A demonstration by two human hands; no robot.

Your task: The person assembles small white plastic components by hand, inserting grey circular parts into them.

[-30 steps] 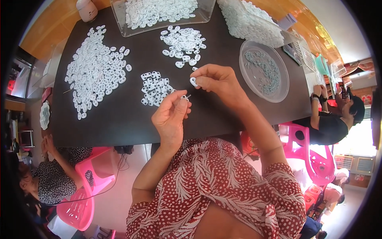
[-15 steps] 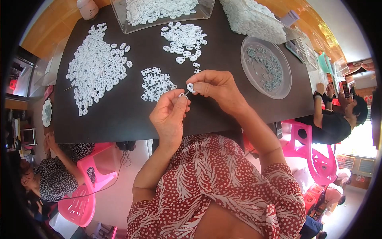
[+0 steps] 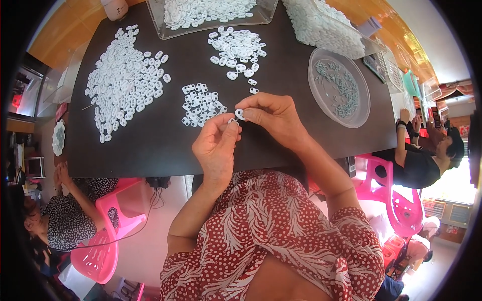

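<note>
In front of me over the dark table, my left hand (image 3: 216, 148) is closed in a pinch on a small white plastic piece (image 3: 232, 121). My right hand (image 3: 276, 119) pinches a white oval plastic piece (image 3: 239, 114) between thumb and forefinger. The two pieces are almost tip to tip; whether they touch I cannot tell. Just beyond my left hand lies a small pile of white pieces with holes (image 3: 196, 103). Farther back is a heap of white oval pieces (image 3: 236, 45), with a few strays trailing toward my right hand.
A large spread of white ovals (image 3: 123, 85) covers the table's left. Right stands a round clear dish (image 3: 362, 100) holding thin greenish metal bits. Clear containers of white pieces stand behind, one a tray (image 3: 216, 29). People sit left and right near pink chairs (image 3: 95, 253).
The view has shifted a little, so the things on the table sit slightly farther right in the picture. Both hands keep their pinches, with hardly any movement.
</note>
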